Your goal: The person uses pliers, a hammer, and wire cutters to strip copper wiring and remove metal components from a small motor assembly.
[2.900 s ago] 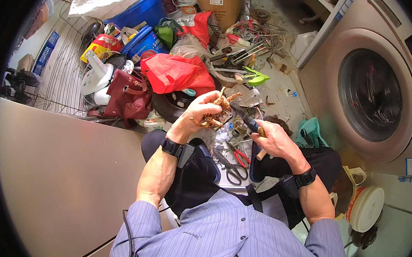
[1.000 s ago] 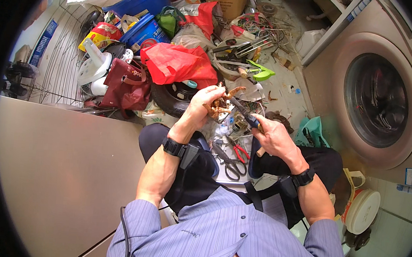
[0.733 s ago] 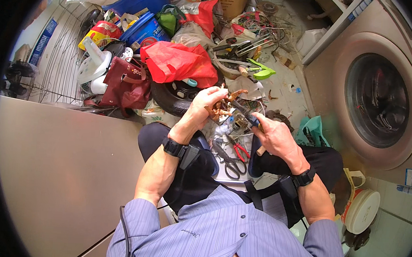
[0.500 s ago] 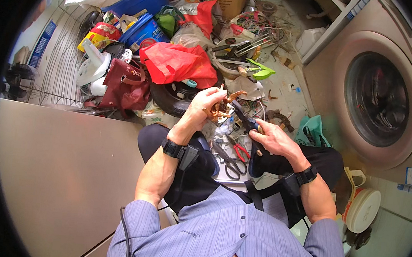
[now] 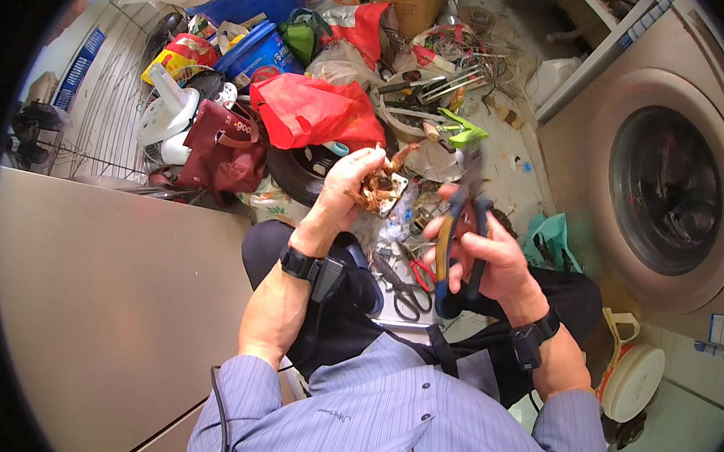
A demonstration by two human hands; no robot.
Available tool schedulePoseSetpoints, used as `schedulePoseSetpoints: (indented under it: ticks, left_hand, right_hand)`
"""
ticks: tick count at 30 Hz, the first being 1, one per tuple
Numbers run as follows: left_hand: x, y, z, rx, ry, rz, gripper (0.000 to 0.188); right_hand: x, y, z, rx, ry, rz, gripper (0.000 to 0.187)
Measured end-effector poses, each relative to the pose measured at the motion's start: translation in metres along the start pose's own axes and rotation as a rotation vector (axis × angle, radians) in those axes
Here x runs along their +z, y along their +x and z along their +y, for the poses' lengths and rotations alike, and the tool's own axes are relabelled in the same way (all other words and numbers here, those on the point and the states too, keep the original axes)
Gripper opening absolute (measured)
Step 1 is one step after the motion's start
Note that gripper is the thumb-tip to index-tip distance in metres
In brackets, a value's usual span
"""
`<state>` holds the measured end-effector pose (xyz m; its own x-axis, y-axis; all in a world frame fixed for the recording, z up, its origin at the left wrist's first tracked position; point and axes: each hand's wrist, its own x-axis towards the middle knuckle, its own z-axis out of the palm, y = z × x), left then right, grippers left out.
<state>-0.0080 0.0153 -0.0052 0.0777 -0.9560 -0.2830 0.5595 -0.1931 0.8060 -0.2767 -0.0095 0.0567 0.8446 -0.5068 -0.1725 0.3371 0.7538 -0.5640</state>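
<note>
My left hand (image 5: 347, 181) is closed on a copper wire coil (image 5: 375, 195), a tangled brown-orange winding with a pale metal plate at its side and one loose strand sticking up. To its right, my right hand (image 5: 498, 256) grips pliers (image 5: 443, 253) with blue and yellow handles. Their dark jaws point upward, apart from the coil and smeared by motion, and the handles are spread. On the floor between my feet lie black-handled scissors (image 5: 408, 301) and a red-handled tool (image 5: 422, 273).
A red bag (image 5: 315, 112) lies over a black tyre (image 5: 286, 174) ahead on the left, near a maroon bag (image 5: 225, 145). Green-handled clippers (image 5: 464, 131) rest among loose wires. A washing machine (image 5: 577, 157) stands at right, a metal panel (image 5: 114, 293) at left.
The pliers have come away from the coil, to the right, and turned jaws-up with their handles spread. The left hand still holds the coil, now tilted so its plate shows.
</note>
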Motion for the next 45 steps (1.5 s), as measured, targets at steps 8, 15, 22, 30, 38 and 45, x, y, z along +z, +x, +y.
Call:
schedulePoseSetpoints:
  ticks: [8,15,22,30,38,45]
  left_hand:
    - [0.001,0.009,0.001,0.049,-0.087,-0.01,0.016]
    - [0.008,0.004,0.002,0.033,-0.08,-0.023,0.014]
    - [0.015,0.005,-0.002,0.0,0.076,-0.002,0.019]
    - [0.018,0.002,-0.002,-0.049,0.19,-0.02,0.017]
    - [0.023,0.002,-0.005,-0.036,0.195,0.014,0.018]
    - [0.017,0.006,-0.006,0.013,0.322,0.031,0.024]
  right_hand:
    - [-0.003,0.001,0.004,0.177,-0.36,0.16,0.036]
    - [-0.049,0.008,0.008,-0.463,-1.992,0.483,0.051]
    - [-0.054,0.009,0.013,-0.456,-2.176,0.508,0.056]
    - [-0.042,0.017,0.015,-0.566,-2.358,0.493,0.048]
    - [-0.044,0.02,0.023,-0.524,-2.377,0.502,0.049]
    - [-0.04,0.02,0.018,-0.436,-2.393,0.366,0.041]
